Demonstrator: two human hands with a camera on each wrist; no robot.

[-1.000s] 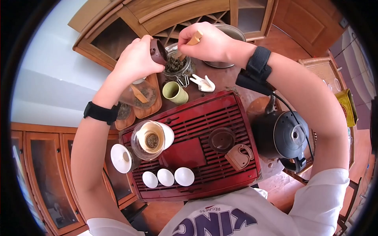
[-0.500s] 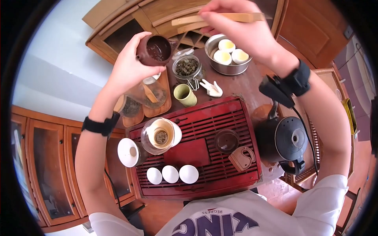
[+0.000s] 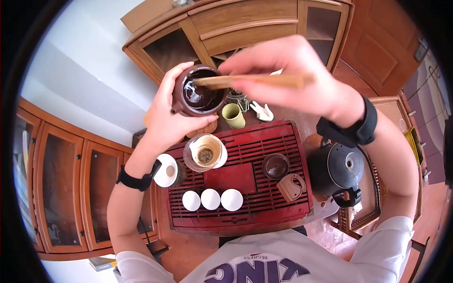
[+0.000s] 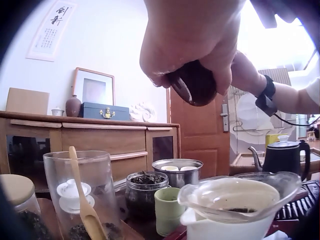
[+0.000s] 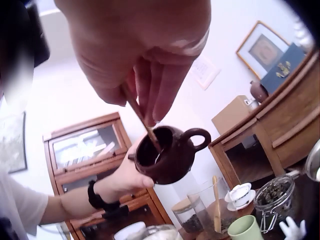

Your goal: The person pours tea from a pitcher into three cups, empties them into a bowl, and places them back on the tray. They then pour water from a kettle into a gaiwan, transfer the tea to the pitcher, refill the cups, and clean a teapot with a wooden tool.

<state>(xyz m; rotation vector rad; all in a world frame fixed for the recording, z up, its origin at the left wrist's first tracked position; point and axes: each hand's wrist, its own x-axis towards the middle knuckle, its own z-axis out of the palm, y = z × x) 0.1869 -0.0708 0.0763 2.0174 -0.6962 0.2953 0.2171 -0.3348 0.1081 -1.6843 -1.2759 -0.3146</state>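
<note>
My left hand (image 3: 172,115) grips a dark brown teapot (image 3: 200,106) that has no lid on, its opening facing the head camera. In my right hand (image 3: 297,78) I hold wooden tongs (image 3: 269,81), whose tips are inside the teapot's mouth. In the right wrist view, the tongs (image 5: 138,111) slant down into the teapot (image 5: 175,162), and its loop handle points right. The left wrist view shows the teapot's rounded underside (image 4: 194,85) beneath my left hand. Dark contents show only dimly inside the pot.
Below the hands lies a red slatted tray (image 3: 245,219) with white cups (image 3: 211,199), a strainer (image 3: 205,153) and a dark lid (image 3: 276,166). A black kettle (image 3: 344,165) stands at its right. Behind are a green cup (image 3: 233,116) and a jar of leaves (image 4: 146,192).
The right hand has swung away from the leaf jar and back to the left, bringing the tongs into the teapot. The left hand has raised the teapot nearer the head camera.
</note>
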